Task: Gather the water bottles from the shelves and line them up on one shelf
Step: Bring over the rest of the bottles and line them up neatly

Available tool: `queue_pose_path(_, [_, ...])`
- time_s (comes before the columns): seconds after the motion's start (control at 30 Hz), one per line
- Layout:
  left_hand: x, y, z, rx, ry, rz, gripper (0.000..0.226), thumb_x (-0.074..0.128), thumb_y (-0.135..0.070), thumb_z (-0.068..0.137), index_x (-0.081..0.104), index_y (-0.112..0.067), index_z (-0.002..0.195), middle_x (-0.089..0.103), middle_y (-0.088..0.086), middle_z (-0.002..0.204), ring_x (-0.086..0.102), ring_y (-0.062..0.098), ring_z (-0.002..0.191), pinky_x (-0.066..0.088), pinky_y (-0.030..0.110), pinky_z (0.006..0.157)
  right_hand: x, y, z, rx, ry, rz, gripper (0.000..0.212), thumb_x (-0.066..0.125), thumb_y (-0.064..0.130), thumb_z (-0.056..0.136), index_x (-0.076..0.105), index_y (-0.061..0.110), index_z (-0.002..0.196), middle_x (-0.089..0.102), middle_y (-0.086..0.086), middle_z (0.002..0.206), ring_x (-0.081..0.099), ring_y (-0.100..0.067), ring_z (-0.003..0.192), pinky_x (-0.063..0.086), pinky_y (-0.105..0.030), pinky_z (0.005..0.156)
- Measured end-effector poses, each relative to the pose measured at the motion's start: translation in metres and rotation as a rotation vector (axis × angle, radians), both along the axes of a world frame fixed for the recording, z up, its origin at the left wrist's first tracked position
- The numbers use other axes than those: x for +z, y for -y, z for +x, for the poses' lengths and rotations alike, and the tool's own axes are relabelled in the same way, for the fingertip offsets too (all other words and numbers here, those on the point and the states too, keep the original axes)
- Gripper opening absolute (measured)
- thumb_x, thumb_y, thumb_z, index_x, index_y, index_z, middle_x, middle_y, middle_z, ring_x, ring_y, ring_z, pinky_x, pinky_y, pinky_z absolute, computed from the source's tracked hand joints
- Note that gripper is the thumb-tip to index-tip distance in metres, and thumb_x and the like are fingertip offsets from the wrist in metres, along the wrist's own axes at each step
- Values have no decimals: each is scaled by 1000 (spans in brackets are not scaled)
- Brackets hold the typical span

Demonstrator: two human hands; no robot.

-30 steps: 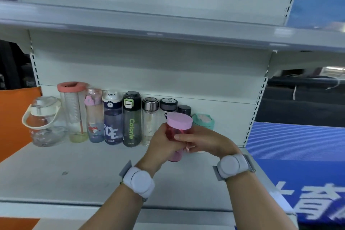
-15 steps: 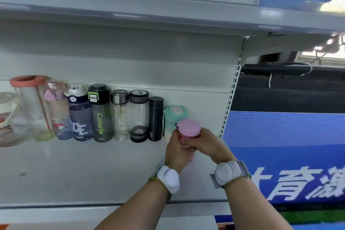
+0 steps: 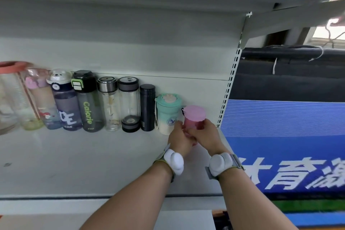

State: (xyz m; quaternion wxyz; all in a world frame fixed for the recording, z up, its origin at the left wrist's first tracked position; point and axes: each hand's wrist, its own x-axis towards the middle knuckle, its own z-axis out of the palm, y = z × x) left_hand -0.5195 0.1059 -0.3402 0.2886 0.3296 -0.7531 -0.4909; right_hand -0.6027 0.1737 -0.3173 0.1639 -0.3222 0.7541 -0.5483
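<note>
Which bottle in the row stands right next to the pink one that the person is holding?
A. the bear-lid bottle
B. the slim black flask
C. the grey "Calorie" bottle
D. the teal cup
D: the teal cup stands at the row's right end, directly left of the pink bottle that both hands hold.

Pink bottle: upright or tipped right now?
Upright. The pink bottle stands with its pink lid on top, level, held between the left hand and right hand, beside the teal bottle.

pink bottle (image 3: 194,117) carried right along shelf, now just beside teal cup (image 3: 168,114)
</note>
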Motion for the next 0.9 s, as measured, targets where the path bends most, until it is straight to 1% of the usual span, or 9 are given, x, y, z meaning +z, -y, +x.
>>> queue_pose_path(0.03, [-3, -1, -1, 10, 28, -13, 35, 70, -18, 79, 47, -16, 105, 65, -1, 90, 65, 19, 80, 57, 35, 72, -2, 1, -2, -12, -16, 8, 41, 81, 18, 72, 62, 11, 108, 70, -1, 97, 65, -8, 79, 43, -10, 43])
queue_pose_path(0.13, [-10, -4, 2, 79, 56, -42, 36, 68, -29, 79, 50, -21, 109, 63, -2, 99, 63, 21, 91, 51, 32, 76, -7, 4, -8, -42, -50, 18, 36, 77, 23, 74, 60, 14, 105, 66, 4, 92, 63, -11, 79, 41, -16, 51])
queue_pose_path(0.23, [-16, -1, 6, 304, 30, -71, 40, 65, -21, 80, 51, -14, 116, 55, 4, 115, 57, 26, 104, 46, 32, 82, -11, 10, -16, -52, -67, 26, 41, 75, 22, 75, 58, 13, 111, 63, 5, 96, 60, -15, 86, 40, -21, 59])
queue_pose_path(0.3, [-17, 3, 9, 447, -7, -98, 39, 65, -15, 80, 48, -10, 115, 50, 9, 117, 53, 30, 107, 44, 33, 82, -14, 15, -18, -60, -55, 24, 49, 76, 23, 76, 53, 13, 118, 61, 4, 101, 58, -16, 89, 42, -24, 65])
queue_pose_path(0.4, [-17, 14, 8, 557, -27, -100, 50, 68, -17, 79, 45, -6, 122, 46, 13, 122, 48, 33, 111, 39, 32, 82, -18, 23, -23, -54, -45, 19, 59, 78, 26, 73, 50, 15, 124, 61, 4, 109, 60, -18, 97, 45, -27, 76])
queue_pose_path(0.5, [-17, 23, 6, 544, -10, -102, 59, 71, -22, 77, 42, -8, 126, 45, 12, 123, 49, 33, 111, 45, 38, 85, -22, 29, -27, -50, -43, 10, 60, 79, 26, 71, 53, 16, 123, 64, 5, 109, 62, -18, 99, 49, -30, 79])
queue_pose_path(0.63, [-16, 30, 1, 542, 38, -105, 61, 73, -26, 77, 41, -10, 126, 47, 12, 124, 52, 34, 111, 47, 39, 82, -33, 34, -30, -8, -10, 9, 69, 82, 26, 68, 50, 17, 128, 64, 3, 116, 62, -19, 103, 53, -36, 88])
queue_pose_path(0.77, [-18, 36, -2, 555, 69, -117, 57, 71, -23, 78, 42, -9, 125, 49, 13, 124, 53, 36, 109, 47, 39, 81, -39, 36, -32, -1, -37, 28, 69, 84, 27, 70, 51, 15, 128, 62, 3, 114, 60, -18, 102, 48, -29, 82])
queue_pose_path(0.9, [-21, 38, -4, 561, 92, -126, 54, 70, -23, 79, 42, -9, 124, 49, 13, 124, 54, 36, 108, 48, 40, 78, -38, 42, -38, -6, -82, 45, 68, 85, 26, 68, 54, 11, 126, 63, 0, 112, 60, -17, 99, 49, -31, 82])
